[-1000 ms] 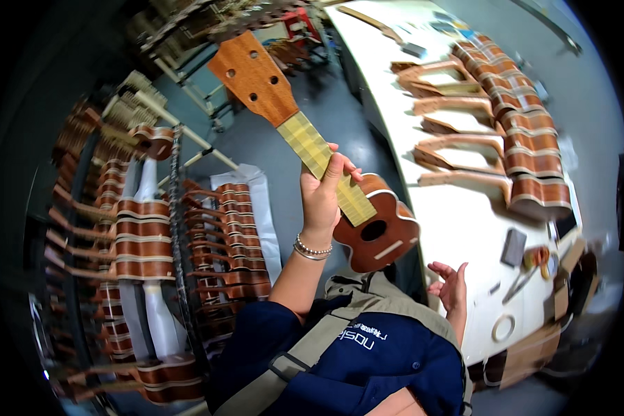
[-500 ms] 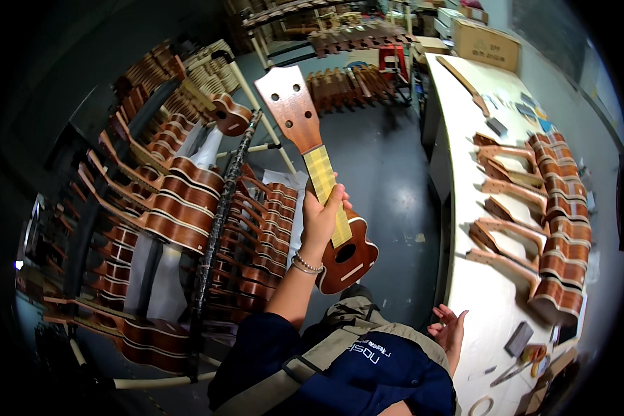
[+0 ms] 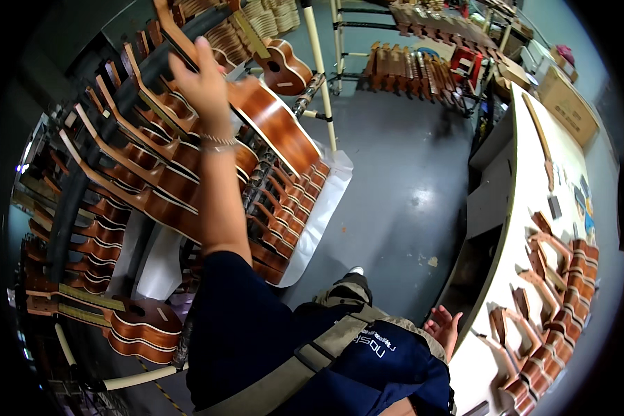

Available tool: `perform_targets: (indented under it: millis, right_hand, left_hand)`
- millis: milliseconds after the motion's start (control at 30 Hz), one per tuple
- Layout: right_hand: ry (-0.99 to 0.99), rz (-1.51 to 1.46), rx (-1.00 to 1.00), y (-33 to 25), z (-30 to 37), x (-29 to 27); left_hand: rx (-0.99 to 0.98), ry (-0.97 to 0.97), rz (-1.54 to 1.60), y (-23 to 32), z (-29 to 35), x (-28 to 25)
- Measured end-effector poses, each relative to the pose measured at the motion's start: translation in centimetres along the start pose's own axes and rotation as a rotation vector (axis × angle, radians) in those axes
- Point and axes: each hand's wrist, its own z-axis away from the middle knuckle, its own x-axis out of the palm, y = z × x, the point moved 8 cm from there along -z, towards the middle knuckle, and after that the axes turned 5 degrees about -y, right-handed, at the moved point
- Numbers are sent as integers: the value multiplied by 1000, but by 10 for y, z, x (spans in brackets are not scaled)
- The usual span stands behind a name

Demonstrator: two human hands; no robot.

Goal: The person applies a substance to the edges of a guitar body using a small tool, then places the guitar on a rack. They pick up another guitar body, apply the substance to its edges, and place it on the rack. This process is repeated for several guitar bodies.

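Note:
My left hand (image 3: 204,90) is closed round the neck of a ukulele, reached far out over the rack on my left. The ukulele (image 3: 281,128) has a reddish-brown body with pale edge binding, turned with its side and back toward me. Around it, a row of similar ukuleles (image 3: 177,184) rests on the rack's padded bars, necks pointing up and left. Another ukulele (image 3: 284,66), its front showing, sits just beyond. Low beside my right hip hangs my right hand (image 3: 444,327), fingers loosely apart and nothing in it, near the white bench's edge.
A white workbench (image 3: 496,305) runs along my right, bearing a row of ukuleles (image 3: 558,333), a loose neck (image 3: 539,139) and a cardboard box (image 3: 567,104). Ahead stands a rack of necks (image 3: 412,73). The rack's pale post (image 3: 320,76) rises beyond my left hand.
My left hand has carried the ukulele from in front of me leftward and up to the rack, turning it over. My view has swung left; my right hand stays low and empty.

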Motion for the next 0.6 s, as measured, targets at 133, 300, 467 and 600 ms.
perform_targets:
  millis: [133,300,467,600]
  right_hand:
    - [-33,84,13,-19,-50,58]
    - [-79,160,74,-27,-90,108]
    - [-72,173,105,-32,-111,117]
    - [-44,161,93,-41,-121,116]
  left_hand:
    - [116,125,-103,-73,-56,-35]
    - [-48,234,-323,-156,-62,-65]
    - [-156,267,-439,-199,-65,-96]
    - [-200,185,-541,-204,-69,-97]
